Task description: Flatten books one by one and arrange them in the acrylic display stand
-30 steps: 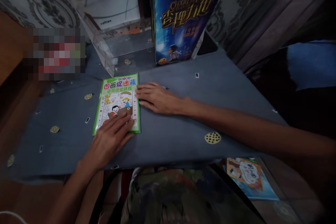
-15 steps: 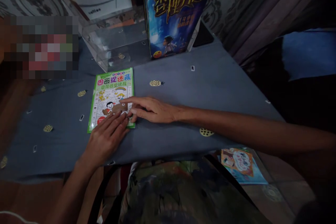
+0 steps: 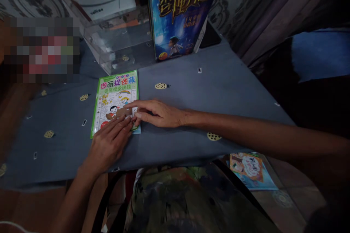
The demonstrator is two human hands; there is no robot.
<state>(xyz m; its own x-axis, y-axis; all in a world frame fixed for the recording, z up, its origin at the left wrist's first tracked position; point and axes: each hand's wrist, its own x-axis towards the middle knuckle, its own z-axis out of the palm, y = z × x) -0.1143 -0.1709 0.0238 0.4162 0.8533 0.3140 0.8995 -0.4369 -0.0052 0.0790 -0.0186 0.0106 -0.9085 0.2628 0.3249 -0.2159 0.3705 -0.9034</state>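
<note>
A thin children's picture book (image 3: 120, 86) with a green-edged, colourful cover lies flat on the cloth-covered table. My left hand (image 3: 112, 136) rests across its lower part, fingers stretched out together and holding nothing. Over the book's right edge is my right hand (image 3: 157, 113); its index finger extends onto the cover picture while the thumb and the bent fingers meet at the edge. The fingertips of both hands come close together there, partly hiding the lower right of the cover. A pale blue strip shows at that lower right corner.
Behind the book stands a clear acrylic holder (image 3: 102, 56). Blue books (image 3: 175, 22) stand upright to its right, beside a dark flat object (image 3: 210, 36). Another booklet (image 3: 253, 171) lies lower down, past the table's front edge. A blurred person's arm (image 3: 19, 109) is at the left.
A pale blue strip now shows at the book's lower right corner, where the green border was before. Both hands stay almost in place; the view shifts slightly.
</note>
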